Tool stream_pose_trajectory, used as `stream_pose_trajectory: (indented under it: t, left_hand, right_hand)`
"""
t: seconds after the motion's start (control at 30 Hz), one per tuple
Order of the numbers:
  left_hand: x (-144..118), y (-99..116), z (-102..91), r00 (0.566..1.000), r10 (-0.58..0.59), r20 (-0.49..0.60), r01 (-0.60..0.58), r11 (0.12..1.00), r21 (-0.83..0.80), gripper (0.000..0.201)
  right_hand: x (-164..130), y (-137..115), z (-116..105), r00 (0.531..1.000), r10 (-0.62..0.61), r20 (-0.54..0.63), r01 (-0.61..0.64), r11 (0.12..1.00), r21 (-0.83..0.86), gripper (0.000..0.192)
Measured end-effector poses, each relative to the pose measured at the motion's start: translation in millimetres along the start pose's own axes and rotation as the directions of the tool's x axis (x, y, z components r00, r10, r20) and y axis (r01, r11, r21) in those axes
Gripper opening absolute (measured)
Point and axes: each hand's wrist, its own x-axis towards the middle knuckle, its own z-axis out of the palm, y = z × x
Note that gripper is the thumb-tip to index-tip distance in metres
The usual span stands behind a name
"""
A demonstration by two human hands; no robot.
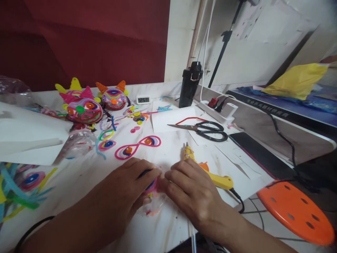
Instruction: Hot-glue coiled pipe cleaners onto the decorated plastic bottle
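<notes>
My left hand (133, 188) curls over a clear plastic ball (154, 205) with pink and blue fuzzy pipe cleaner decoration on it. From the other side, my right hand (193, 191) is closed, its fingertips against the ball's edge; whatever they pinch is hidden. Just beyond the hands lie two pink-outlined pipe cleaner eyes (149, 141) with orange and blue centres. A yellow hot glue gun (221, 180) rests beside the right hand, partly covered by it. The clear stick (193, 239) near the right wrist is partly hidden.
Black-handled scissors (210, 130) lie on white paper (168, 121). Two decorated animal-head balls (83, 109) stand at the back left. A black bottle (187, 86), a power strip (218, 112) and a dark phone-like slab (259, 154) line the right. Loose pipe cleaners (15, 189) crowd the left.
</notes>
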Motion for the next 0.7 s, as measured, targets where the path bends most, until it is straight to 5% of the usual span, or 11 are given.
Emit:
stream_pose_trajectory:
  t: [0.27,0.7]
  left_hand:
    - [2,4,-2.5,1.0,-0.019,0.003,0.019,1.0,-0.001,0.043]
    - [1,0,0.4,1.0,-0.002,0.004,0.002,1.0,0.015,0.04]
  right_hand:
    - [6,16,-4,0.956,-0.29,0.042,0.291,0.957,-0.017,0.044]
    - [7,28,0,0.903,-0.428,0.033,0.428,0.904,0.004,0.035]
